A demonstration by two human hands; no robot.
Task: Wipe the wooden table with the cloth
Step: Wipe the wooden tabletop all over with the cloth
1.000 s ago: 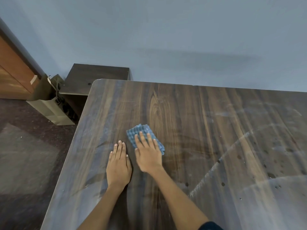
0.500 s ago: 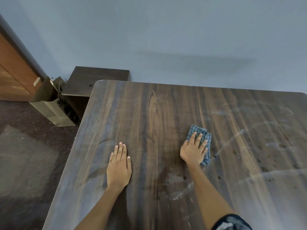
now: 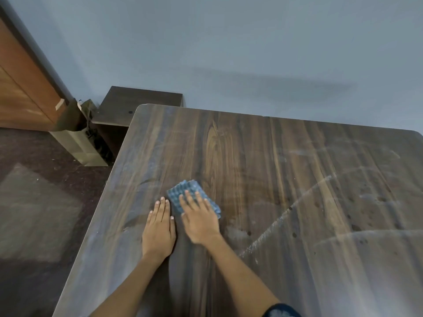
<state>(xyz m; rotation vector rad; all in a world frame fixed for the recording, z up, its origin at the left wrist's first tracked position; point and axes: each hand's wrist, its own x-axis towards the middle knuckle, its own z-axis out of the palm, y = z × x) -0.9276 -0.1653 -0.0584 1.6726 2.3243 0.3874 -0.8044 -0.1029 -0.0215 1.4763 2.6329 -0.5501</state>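
Observation:
The dark wooden table (image 3: 263,156) fills most of the view. A folded blue checked cloth (image 3: 180,192) lies on it left of centre. My right hand (image 3: 200,219) presses flat on the cloth, covering its near half. Just to the left, my left hand (image 3: 159,229) rests palm down on the bare wood, fingers together, almost touching the right hand. Pale dusty streaks and dark spots (image 3: 357,202) cover the right part of the tabletop.
A lower dark side table (image 3: 139,102) stands beyond the far left corner, against the blue-grey wall. A brown paper bag (image 3: 75,136) sits on the floor beside it. A wooden door (image 3: 20,88) is at the far left.
My right hand swept the cloth out to the right half a second ago and has now slid it back left beside my left hand. The left hand has stayed in place.

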